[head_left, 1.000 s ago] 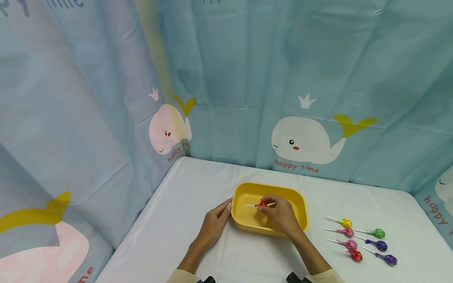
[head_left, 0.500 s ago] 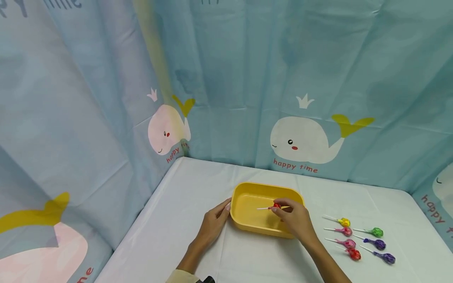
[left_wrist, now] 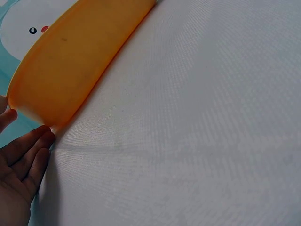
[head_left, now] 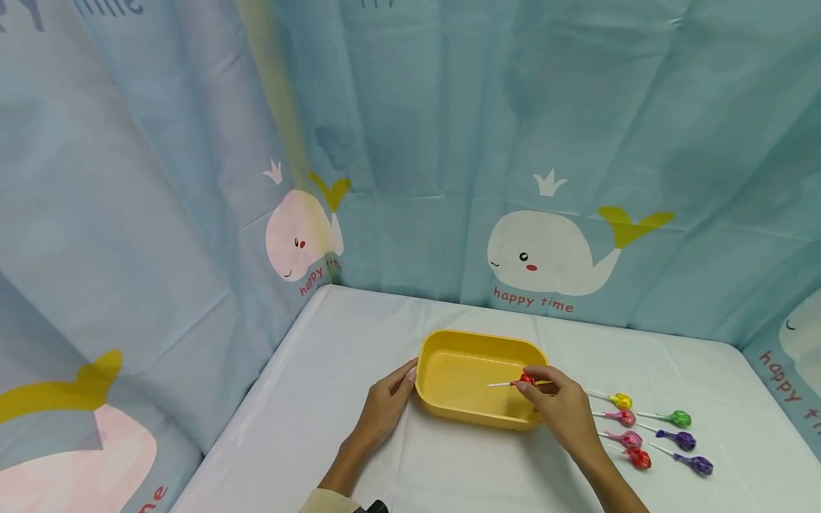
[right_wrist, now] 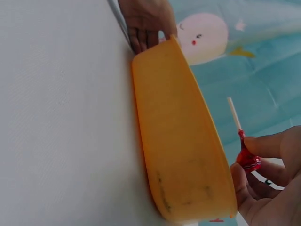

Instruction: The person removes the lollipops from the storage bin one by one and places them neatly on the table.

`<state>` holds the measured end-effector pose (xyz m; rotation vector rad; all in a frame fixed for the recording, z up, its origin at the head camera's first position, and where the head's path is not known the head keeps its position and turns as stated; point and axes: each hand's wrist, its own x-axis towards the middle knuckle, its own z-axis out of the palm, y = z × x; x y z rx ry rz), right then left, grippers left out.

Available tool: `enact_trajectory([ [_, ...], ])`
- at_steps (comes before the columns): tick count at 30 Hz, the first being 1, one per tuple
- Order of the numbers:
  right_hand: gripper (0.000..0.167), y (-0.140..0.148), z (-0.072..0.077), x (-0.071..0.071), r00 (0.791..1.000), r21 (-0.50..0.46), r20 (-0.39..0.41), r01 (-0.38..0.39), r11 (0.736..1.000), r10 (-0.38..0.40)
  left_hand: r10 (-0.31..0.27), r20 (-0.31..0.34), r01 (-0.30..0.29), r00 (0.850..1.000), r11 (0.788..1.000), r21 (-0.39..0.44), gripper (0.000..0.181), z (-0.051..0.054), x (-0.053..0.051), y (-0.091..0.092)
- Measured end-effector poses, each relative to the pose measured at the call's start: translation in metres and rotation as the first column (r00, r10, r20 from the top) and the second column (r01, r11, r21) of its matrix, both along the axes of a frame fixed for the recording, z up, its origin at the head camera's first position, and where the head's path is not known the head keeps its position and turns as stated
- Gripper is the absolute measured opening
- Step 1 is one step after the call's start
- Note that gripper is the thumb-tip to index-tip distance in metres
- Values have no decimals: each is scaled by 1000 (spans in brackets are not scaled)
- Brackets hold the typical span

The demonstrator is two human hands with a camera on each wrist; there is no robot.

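A red-wrapped lollipop [head_left: 527, 379] with a white stick is pinched between the thumb and fingers of my right hand [head_left: 566, 410]. The hand is above the right end of a yellow plastic tray [head_left: 474, 415], and the stick points left over its inside. In the right wrist view the candy [right_wrist: 248, 160] hangs beside the tray's rim, stick upward. My left hand [head_left: 385, 407] rests against the tray's left end. The left wrist view shows its fairly straight fingers [left_wrist: 35, 162] touching the outer wall near the bottom, with another digit up by the rim.
To the right on the white-covered table [head_left: 359, 342] lie several lollipops: a yellow one [head_left: 620, 401], a green one [head_left: 680, 418], pink ones [head_left: 631, 439], purple ones [head_left: 700, 466] and a red one [head_left: 639, 459]. A whale-print curtain [head_left: 398, 235] stands behind and at the left.
My right hand has moved right, carrying the red lollipop from over the tray's middle to its right end. The left hand and tray have barely moved.
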<state>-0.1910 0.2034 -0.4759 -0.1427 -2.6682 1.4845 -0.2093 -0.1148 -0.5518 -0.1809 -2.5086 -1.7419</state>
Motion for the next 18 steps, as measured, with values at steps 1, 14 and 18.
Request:
enact_trajectory([
  [1,41,2,1,1,1000,3,-3,8,1000,-8,0,0,0,1000,1000,1,45,0,0,0],
  [14,48,27,2,19,992,14,50,115,993,-116,-5,2,5,1000,1000,9,44,0,0,0],
  [18,46,35,1,24,989,13,42,144,990,-144,-2,2,2,1000,1000,5,44,1,0,0],
])
